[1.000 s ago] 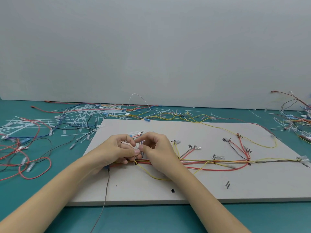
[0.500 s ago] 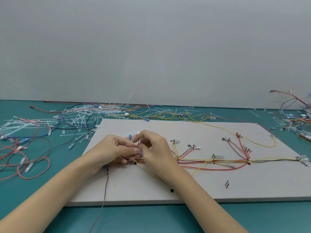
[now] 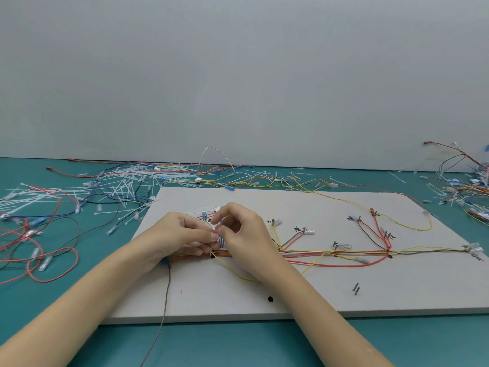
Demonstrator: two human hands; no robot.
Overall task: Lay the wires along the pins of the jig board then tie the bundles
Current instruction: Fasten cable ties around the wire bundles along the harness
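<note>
1. Where the forearms meet over the near part of the jig board (image 3: 238, 300), the left hand (image 3: 182, 237) and right hand (image 3: 246, 234) are pressed close, fingers curled, both pinching a small white tie (image 3: 213, 247) at the wire bundle (image 3: 304, 253).
2. Thin and limp, the wires look likely to spring off the pins (image 3: 356, 289) (best gripped right beside the tie).
3. Farther back, loose cable ties (image 3: 127, 184) litter the green table (image 3: 238, 345).
</note>
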